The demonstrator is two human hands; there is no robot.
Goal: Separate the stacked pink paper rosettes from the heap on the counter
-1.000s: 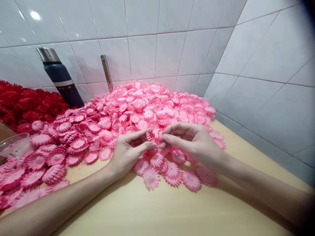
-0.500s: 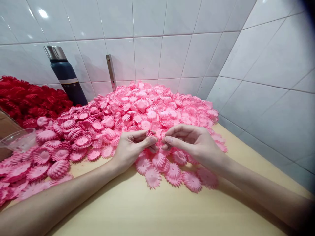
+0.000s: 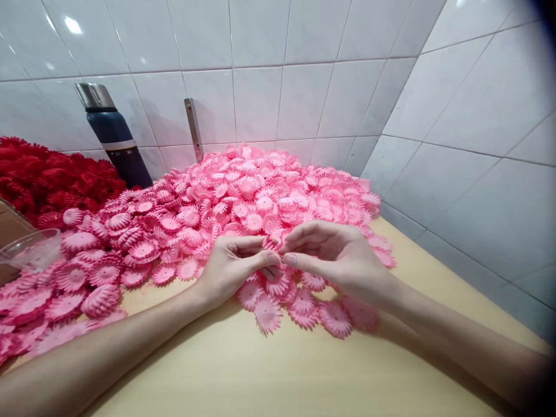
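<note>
My left hand pinches a pink scalloped flower piece between thumb and fingers, and most of the piece is hidden by them. My right hand is closed in a pinch right beside it, its thumb tip by the left thumb. Whatever lies between the right fingertips is too small to make out. Around and behind both hands spreads a large heap of pink fringed flower pieces, round with small centre holes. Several lie flat on the table just below the hands.
A pile of red flower pieces sits at the left, with a dark blue bottle leaning behind. A clear plastic cup and a cardboard box are at the left edge. A metal strip stands against the tiled wall.
My right hand has moved left, so its fingertips now meet the left ones at the flower piece. The left hand keeps its pinch. The whole view has shifted slightly.
</note>
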